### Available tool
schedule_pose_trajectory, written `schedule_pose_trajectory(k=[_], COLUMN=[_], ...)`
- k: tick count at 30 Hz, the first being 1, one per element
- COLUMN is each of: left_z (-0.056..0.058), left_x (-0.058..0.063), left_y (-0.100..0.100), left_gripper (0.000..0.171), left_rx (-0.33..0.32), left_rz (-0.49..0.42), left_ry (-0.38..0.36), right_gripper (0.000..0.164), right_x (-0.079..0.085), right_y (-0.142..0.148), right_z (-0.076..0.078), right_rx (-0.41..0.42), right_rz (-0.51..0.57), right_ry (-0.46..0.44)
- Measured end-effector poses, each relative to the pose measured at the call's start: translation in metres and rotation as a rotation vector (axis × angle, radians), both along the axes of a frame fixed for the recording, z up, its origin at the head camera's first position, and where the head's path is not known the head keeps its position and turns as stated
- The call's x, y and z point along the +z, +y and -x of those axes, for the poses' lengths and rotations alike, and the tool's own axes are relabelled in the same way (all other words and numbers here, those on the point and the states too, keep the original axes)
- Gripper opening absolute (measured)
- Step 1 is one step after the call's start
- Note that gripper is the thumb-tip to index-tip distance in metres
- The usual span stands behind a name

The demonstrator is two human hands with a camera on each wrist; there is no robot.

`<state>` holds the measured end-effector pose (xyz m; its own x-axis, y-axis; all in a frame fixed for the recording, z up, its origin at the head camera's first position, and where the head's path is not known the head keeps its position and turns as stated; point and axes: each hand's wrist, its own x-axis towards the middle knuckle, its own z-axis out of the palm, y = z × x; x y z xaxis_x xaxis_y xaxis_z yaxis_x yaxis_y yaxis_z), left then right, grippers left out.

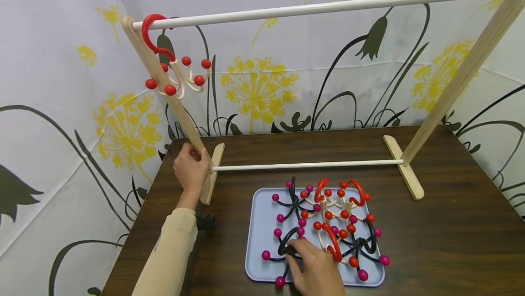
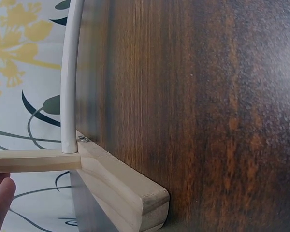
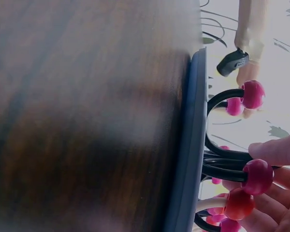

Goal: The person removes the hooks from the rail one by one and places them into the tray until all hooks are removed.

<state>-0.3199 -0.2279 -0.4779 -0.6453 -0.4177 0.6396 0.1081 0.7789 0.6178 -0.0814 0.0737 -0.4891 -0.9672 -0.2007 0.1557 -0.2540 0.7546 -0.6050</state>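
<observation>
My left hand (image 1: 191,168) holds the left wooden post (image 1: 180,116) of a stand, low down near its foot; in the left wrist view its fingertips (image 2: 2,198) show beside the post. My right hand (image 1: 316,266) is over the front of a pale blue tray (image 1: 256,223), its thumb and fingers pinching a black hook hanger (image 1: 288,241) with curved arms tipped by pink balls. Part of that hanger is hidden by the hand. In the right wrist view the thumb (image 3: 273,151) meets the hanger's black stem, among pink balls (image 3: 257,177).
Several other hangers, black with pink balls (image 1: 362,275) and cream with red balls (image 1: 353,262), crowd the tray. One red-hooked hanger (image 1: 178,77) hangs at the left of the white top rod (image 1: 328,7). A lower rod (image 1: 307,165) joins the stand's feet. A flowered curtain (image 1: 254,90) hangs behind.
</observation>
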Motion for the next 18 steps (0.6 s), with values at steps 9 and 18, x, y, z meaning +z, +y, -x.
schedule_pose_trajectory(k=[9, 18], left_z=[-0.001, 0.000], left_x=[-0.001, -0.002], left_y=[0.000, 0.000], left_gripper=[0.017, 0.017], left_rx=[0.004, 0.003], left_rz=[0.001, 0.003], left_ry=[-0.003, 0.001], right_gripper=[0.019, 0.038], right_x=[0.000, 0.017], right_y=[0.005, 0.006], right_z=[-0.005, -0.012], right_rx=[0.018, 0.043], right_rz=[0.032, -0.037], right_ry=[-0.036, -0.184])
